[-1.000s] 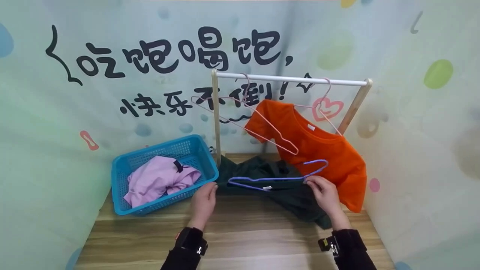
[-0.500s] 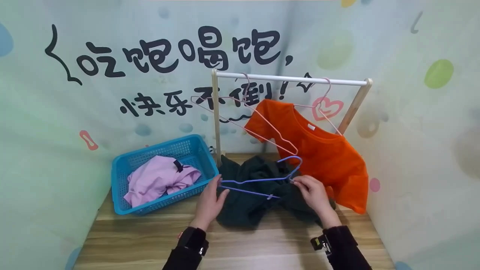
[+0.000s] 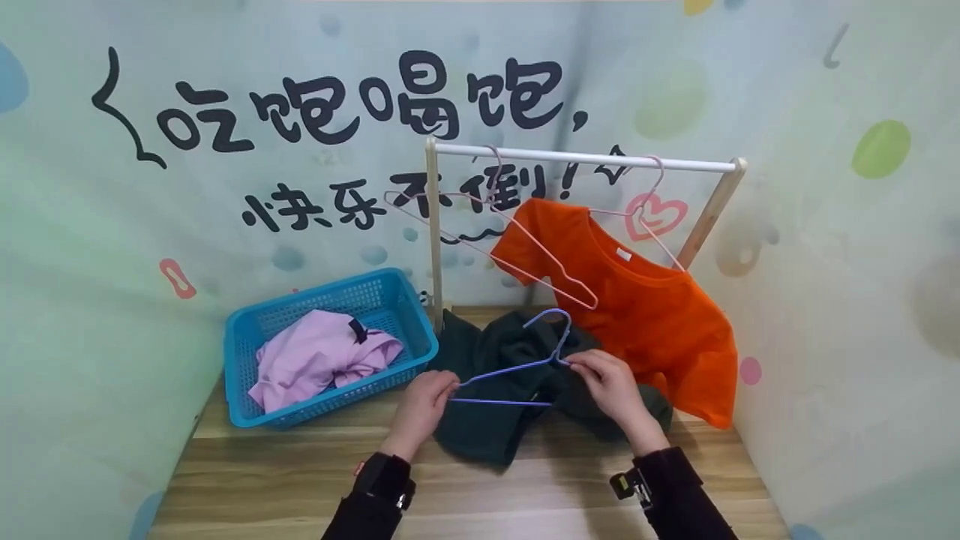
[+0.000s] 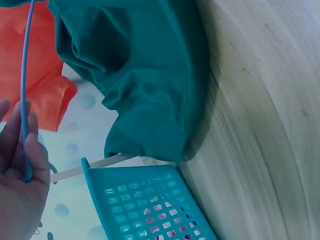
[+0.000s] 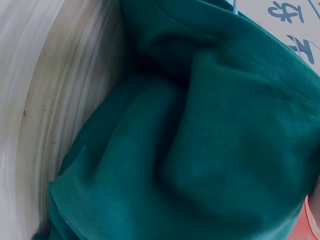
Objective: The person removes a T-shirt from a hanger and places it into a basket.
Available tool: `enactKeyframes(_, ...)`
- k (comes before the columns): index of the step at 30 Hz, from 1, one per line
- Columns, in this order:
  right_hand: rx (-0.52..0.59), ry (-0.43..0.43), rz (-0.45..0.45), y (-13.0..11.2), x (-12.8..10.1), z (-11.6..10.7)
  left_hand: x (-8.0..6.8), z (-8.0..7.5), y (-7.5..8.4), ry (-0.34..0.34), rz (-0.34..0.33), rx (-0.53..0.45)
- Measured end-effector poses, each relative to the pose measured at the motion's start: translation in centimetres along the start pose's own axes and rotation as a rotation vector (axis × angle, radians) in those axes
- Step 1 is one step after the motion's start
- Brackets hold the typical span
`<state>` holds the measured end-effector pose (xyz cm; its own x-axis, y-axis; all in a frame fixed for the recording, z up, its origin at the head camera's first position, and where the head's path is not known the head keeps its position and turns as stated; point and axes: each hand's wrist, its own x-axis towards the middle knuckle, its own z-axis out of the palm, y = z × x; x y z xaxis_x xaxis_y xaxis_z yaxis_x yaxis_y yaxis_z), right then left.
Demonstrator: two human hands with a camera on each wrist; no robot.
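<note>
Since earlier frame you've tilted the thin purple wire hanger [image 3: 517, 367] hook-up over the dark green crumpled shirt [image 3: 495, 405] on the wooden tabletop [image 3: 300, 465]. Head view: left hand [image 3: 421, 405] pinches hanger's left corner, right hand [image 3: 611, 386] pinches near the neck. L wrist view: fingers [image 4: 31, 150] curled round the wire. R wrist view: only shirt shows, hand out of view. Risk: wire may snag a fold and drag the shirt off the table.

A pale green backdrop [image 3: 150, 300] wraps round the scene on two sides and meets in a corner behind the rack. Large black Chinese characters [image 3: 360, 97] run across the left wall in two rows, with soft blue, green, yellow and pink spots scattered about them and a red heart outline [image 3: 654, 216] near the corner. The right wall [image 3: 847, 300] carries only coloured blobs. Below, a wood-grain table [image 3: 465, 495] fills the space from wall to wall, its planks running left to right. The light is even and diffuse, with faint shadows.
</note>
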<state>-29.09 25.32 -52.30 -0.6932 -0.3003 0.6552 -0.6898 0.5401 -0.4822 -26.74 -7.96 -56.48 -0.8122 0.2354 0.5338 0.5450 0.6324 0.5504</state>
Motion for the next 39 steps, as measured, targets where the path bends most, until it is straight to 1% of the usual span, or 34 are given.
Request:
enactKeyframes(4, 0.001, 0.016, 0.035, 0.0, 0.0, 0.1, -0.1, -0.6, -0.3, 0.018, -0.035, -0.023)
enactKeyframes(7, -0.016, 0.039, 0.068, 0.4, -0.1, 0.0, -0.4, -1.2, -1.0, 0.052, -0.047, -0.025)
enactKeyframes(12, -0.052, 0.080, 0.110, 1.3, -0.7, -0.5, -1.2, -2.5, -2.8, 0.137, -0.010, -0.027)
enactKeyframes(19, -0.073, 0.100, 0.177, 2.2, -1.2, -0.9, -2.2, -4.7, -5.0, 0.241, 0.059, -0.001)
enactKeyframes(23, -0.064, 0.097, 0.238, 2.4, -1.2, -1.0, -2.5, -5.6, -5.9, 0.273, 0.087, 0.003)
enactKeyframes(27, -0.065, 0.094, 0.295, 2.7, -1.3, -0.9, -2.6, -6.4, -6.4, 0.278, 0.096, -0.004)
enactKeyframes(31, -0.068, 0.090, 0.294, 3.0, -1.3, -0.8, -3.0, -6.9, -6.6, 0.289, 0.091, -0.039)
enactKeyframes(35, -0.054, 0.082, 0.265, 3.2, -1.4, -0.5, -3.4, -7.2, -6.9, 0.326, 0.051, -0.096)
enactKeyframes(39, 0.002, 0.053, 0.264, 2.7, -1.6, 0.1, -3.5, -7.2, -6.9, 0.354, 0.014, -0.129)
